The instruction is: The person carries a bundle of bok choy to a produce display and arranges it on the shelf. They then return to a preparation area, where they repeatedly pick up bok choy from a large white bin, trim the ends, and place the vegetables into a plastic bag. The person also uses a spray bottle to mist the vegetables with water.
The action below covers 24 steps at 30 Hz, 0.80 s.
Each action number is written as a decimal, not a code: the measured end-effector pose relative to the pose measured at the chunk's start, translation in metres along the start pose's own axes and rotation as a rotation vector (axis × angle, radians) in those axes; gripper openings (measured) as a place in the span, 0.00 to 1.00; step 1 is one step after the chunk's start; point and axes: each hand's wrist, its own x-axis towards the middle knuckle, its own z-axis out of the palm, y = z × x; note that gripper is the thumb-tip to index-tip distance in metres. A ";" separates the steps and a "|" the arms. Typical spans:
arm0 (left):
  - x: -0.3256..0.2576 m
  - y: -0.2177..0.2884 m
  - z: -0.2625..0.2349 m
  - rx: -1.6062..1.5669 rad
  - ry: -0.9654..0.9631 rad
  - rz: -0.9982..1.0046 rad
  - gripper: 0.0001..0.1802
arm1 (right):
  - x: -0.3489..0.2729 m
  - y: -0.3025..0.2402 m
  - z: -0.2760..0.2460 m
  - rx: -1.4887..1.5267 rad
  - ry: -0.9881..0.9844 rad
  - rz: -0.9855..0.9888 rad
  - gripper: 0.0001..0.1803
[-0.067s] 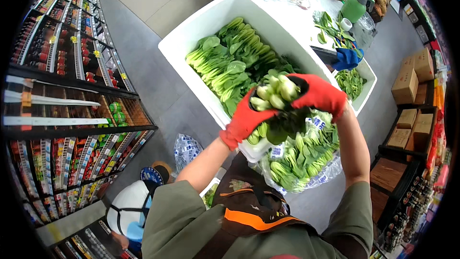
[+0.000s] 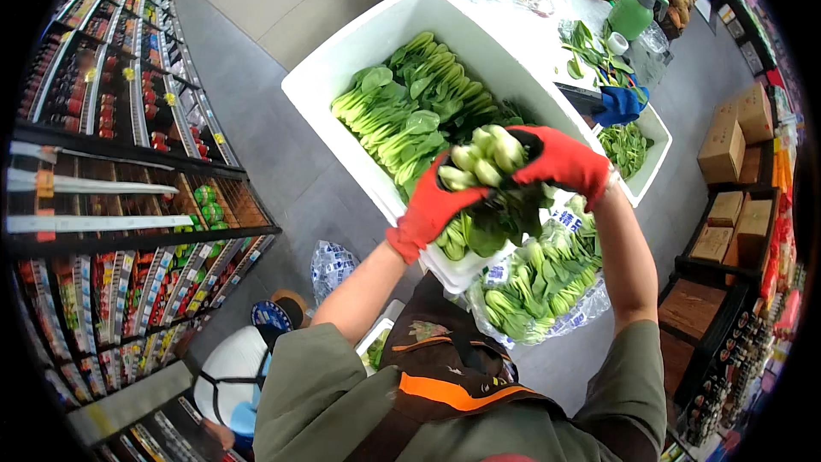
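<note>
Both of my hands wear red gloves with dark palms. Between them is a bunch of bok choy point(image 2: 486, 156), its pale stem ends up and its dark leaves hanging below. My left hand point(image 2: 434, 212) is closed round the near left side of the bunch, and my right hand point(image 2: 564, 162) grips it from the right. They are over the near end of a white foam box point(image 2: 522, 60). Inside that box, rows of bok choy point(image 2: 415, 107) lie packed side by side. Fingertips are partly hidden behind the stems.
An open clear plastic bag point(image 2: 590, 308) of more bok choy lies just right of the box's near end. A smaller foam box point(image 2: 657, 154) with loose greens stands at right. Behind is a white table point(image 2: 547, 30) with a green spray bottle point(image 2: 633, 17). Shelves point(image 2: 111, 111) line the left.
Both hands have shifted slightly left with the bok choy bunch, still gripping it. The boxes and the bag stay where they were.
</note>
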 end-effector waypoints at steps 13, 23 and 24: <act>0.180 0.045 -0.173 0.362 -0.197 -0.190 0.24 | 0.216 0.093 0.108 1.360 0.467 0.077 0.24; 0.328 -0.013 -0.136 0.615 -0.656 -0.170 0.30 | 0.229 0.172 0.053 1.518 0.786 0.127 0.22; 0.340 -0.023 -0.133 0.599 -0.684 -0.129 0.30 | 0.229 0.179 0.049 1.441 0.824 0.186 0.22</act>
